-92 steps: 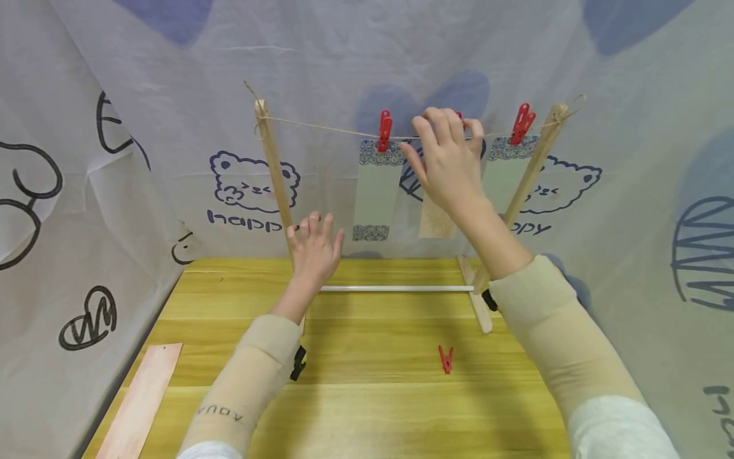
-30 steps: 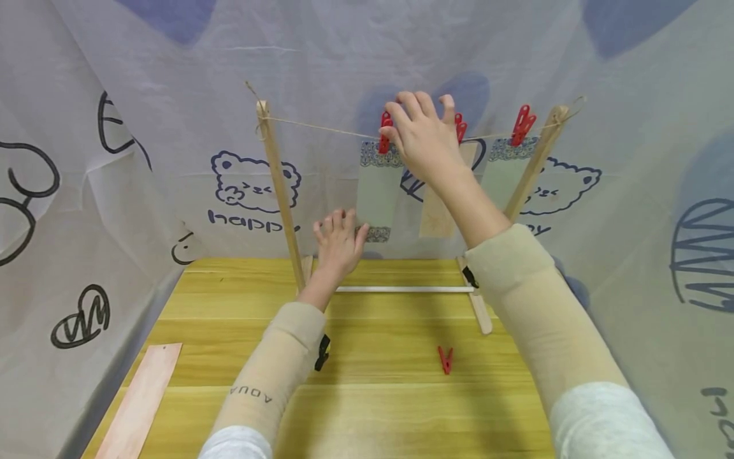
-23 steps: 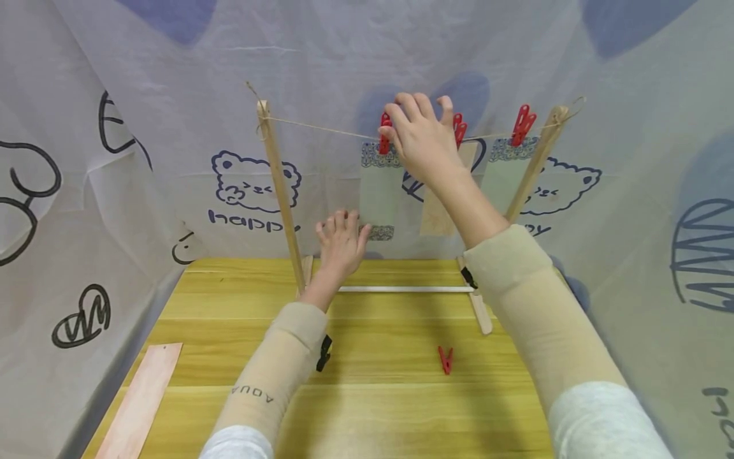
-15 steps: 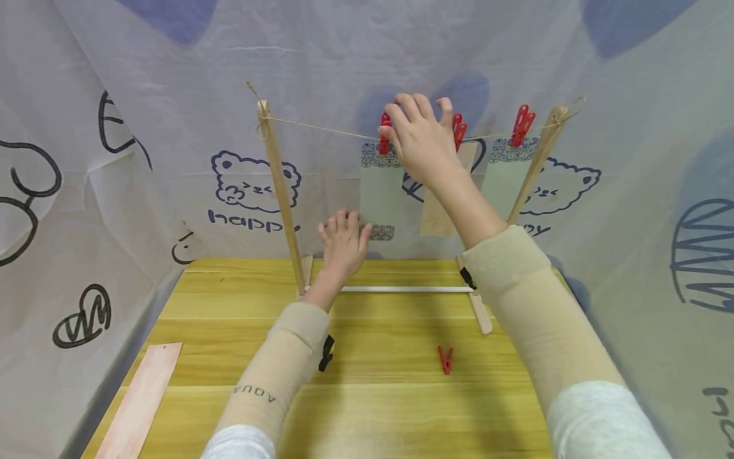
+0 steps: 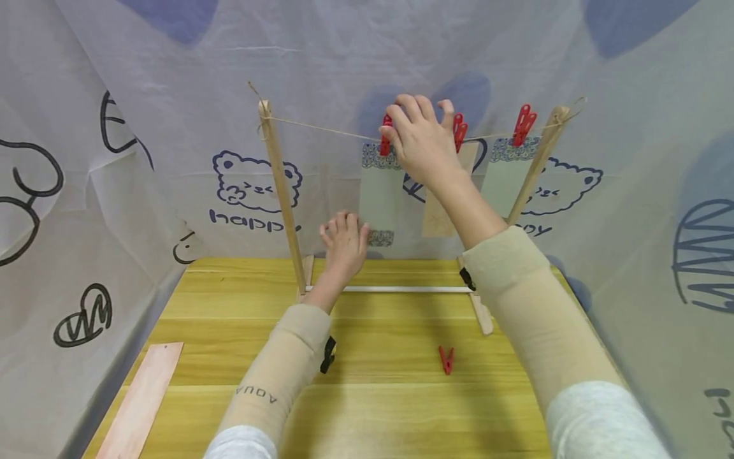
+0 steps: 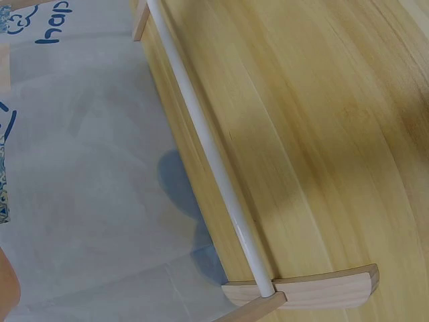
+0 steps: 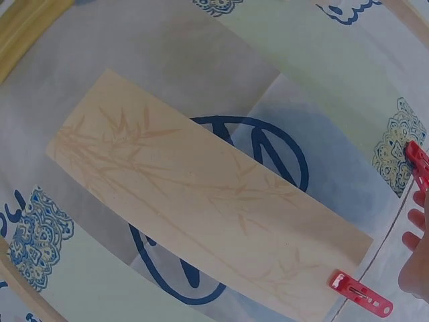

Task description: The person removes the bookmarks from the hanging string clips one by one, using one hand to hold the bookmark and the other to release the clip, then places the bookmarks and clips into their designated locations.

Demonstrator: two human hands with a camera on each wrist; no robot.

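My right hand (image 5: pixel 424 137) is up at the string (image 5: pixel 327 131), thumb and fingers pinching the leftmost red clothespin (image 5: pixel 385 148). That clothespin sits on the patterned top of a pale green card (image 5: pixel 378 197). In the right wrist view, fingertips meet the end of this clothespin (image 7: pixel 417 161). My left hand (image 5: pixel 346 245) hovers lower, fingers loosely bent, thumb right beside the green card's bottom left edge. A beige card with bamboo print (image 7: pixel 208 194) hangs in the middle by another clothespin (image 7: pixel 362 294). A second green card (image 5: pixel 507 182) hangs at the right from a clothespin (image 5: pixel 523 126).
Two wooden posts (image 5: pixel 281 191) carry the string, joined low down by a white rod (image 5: pixel 407 289). One spare red clothespin (image 5: pixel 446 361) lies on the wood-grain table (image 5: pixel 390 414). A pinkish strip (image 5: pixel 140 401) lies at the table's left. Printed cloth (image 5: pixel 321 64) surrounds the back and sides.
Since about three seconds ago my right hand has moved left from the middle clothespin to the leftmost one. My left hand has shifted right toward the green card's lower edge.
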